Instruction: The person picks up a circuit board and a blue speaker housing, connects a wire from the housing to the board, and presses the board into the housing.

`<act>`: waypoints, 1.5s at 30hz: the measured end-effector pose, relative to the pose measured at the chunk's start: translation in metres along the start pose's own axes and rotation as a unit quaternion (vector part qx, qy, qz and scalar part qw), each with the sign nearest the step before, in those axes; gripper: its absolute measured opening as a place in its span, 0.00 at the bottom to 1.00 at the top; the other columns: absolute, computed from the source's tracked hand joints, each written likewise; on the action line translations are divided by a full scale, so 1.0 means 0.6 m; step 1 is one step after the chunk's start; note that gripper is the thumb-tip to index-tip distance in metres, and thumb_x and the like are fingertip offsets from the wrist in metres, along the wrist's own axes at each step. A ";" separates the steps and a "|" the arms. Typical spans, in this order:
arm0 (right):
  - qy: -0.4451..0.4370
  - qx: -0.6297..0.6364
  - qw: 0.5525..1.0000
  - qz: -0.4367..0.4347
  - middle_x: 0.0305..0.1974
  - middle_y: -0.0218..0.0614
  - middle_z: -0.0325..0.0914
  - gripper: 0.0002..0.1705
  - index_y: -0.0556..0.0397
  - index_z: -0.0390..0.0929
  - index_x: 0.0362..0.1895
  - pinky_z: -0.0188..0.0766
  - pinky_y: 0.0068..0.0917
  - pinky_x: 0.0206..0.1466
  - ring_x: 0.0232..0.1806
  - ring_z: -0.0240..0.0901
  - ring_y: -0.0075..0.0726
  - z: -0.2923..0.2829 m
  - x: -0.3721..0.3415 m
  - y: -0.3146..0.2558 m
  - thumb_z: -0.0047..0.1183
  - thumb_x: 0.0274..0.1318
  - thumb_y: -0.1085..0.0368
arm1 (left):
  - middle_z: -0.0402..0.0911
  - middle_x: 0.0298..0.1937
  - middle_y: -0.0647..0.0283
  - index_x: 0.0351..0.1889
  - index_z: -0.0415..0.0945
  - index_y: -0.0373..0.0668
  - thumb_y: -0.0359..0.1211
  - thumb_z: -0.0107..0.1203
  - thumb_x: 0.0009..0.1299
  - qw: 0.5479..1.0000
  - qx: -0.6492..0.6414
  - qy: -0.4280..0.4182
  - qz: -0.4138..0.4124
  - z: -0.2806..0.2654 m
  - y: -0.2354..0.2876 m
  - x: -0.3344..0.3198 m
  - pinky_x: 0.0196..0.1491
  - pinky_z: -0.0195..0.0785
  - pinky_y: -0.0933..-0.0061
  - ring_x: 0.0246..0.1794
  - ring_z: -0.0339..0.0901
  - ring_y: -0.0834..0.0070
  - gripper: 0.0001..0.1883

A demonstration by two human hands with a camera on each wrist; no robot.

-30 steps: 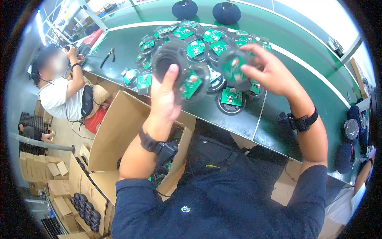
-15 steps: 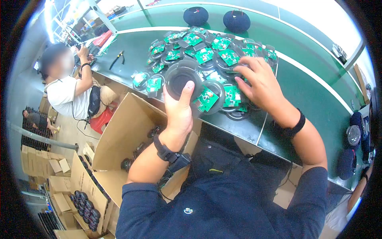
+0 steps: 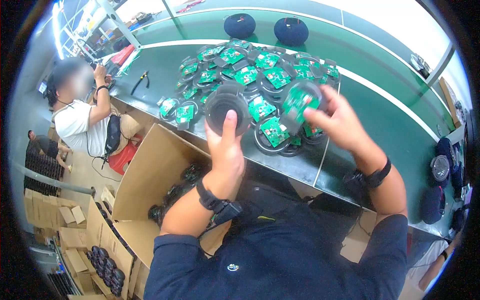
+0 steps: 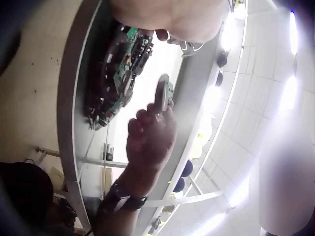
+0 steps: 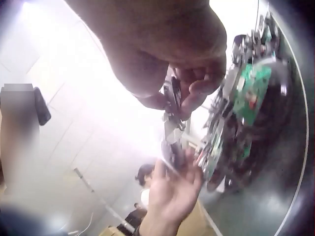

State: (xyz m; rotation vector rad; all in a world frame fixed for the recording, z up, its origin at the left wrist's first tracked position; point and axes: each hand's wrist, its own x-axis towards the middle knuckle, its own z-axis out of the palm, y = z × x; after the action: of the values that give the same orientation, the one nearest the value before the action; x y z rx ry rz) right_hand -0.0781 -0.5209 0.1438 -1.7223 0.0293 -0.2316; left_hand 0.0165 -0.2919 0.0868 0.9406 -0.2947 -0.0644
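Observation:
In the head view the left hand [image 3: 226, 150] holds a dark round disc [image 3: 227, 111] upright, thumb across its face. To its right, the right hand [image 3: 345, 120] pinches a blurred round part with a green circuit board [image 3: 300, 100] by its edge. Both are held above the near side of a heap of similar round parts with green boards [image 3: 246, 75]. The left wrist view shows the right hand [image 4: 152, 140] with its part [image 4: 162, 93] on edge. In the right wrist view the left hand [image 5: 174, 196] faces the camera, its disc seen nearly edge-on.
Pliers [image 3: 140, 83] lie left of the heap on the green table [image 3: 370, 165]. Two dark rounded objects [image 3: 291, 32] stand behind it. An open cardboard box [image 3: 150, 170] with dark parts is below left. Another person [image 3: 82, 120] sits at the left; more dark items line the right end.
The right hand was over the heap half a second ago and now holds a board part, lifted toward the left hand. A board part behind the left hand's disc now lies apart on the heap's near edge.

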 end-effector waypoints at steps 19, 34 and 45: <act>0.093 -0.307 0.934 -0.158 0.63 0.42 0.73 0.26 0.50 0.76 0.59 0.65 0.42 0.67 0.66 0.68 0.45 -0.055 0.060 0.064 0.64 0.57 0.59 | 0.76 0.60 0.57 0.68 0.59 0.37 0.28 0.62 0.72 0.982 0.086 -0.167 -0.015 -0.003 -0.027 -0.051 0.65 0.68 0.67 0.60 0.75 0.71 0.30; -0.132 -0.029 0.988 -0.069 0.37 0.35 0.81 0.41 0.49 0.61 0.70 0.73 0.23 0.33 0.35 0.79 0.24 0.065 -0.045 -0.037 0.69 0.58 0.60 | 0.72 0.64 0.54 0.71 0.53 0.37 0.41 0.58 0.76 0.958 0.198 -0.171 0.120 0.008 0.020 -0.054 0.66 0.66 0.63 0.63 0.72 0.67 0.33; -0.065 0.109 0.992 0.001 0.25 0.23 0.74 0.40 0.51 0.58 0.74 0.70 0.20 0.34 0.27 0.72 0.18 0.021 -0.018 -0.050 0.64 0.62 0.69 | 0.74 0.64 0.57 0.73 0.57 0.41 0.42 0.39 0.84 0.980 -0.067 -0.115 -0.149 0.082 0.046 -0.011 0.65 0.70 0.60 0.64 0.73 0.66 0.24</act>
State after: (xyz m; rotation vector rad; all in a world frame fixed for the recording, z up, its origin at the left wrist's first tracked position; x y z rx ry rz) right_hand -0.0898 -0.5021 0.1697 -1.5168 -0.0875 -0.1161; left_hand -0.0054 -0.3132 0.1350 0.8366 -0.3568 -0.4651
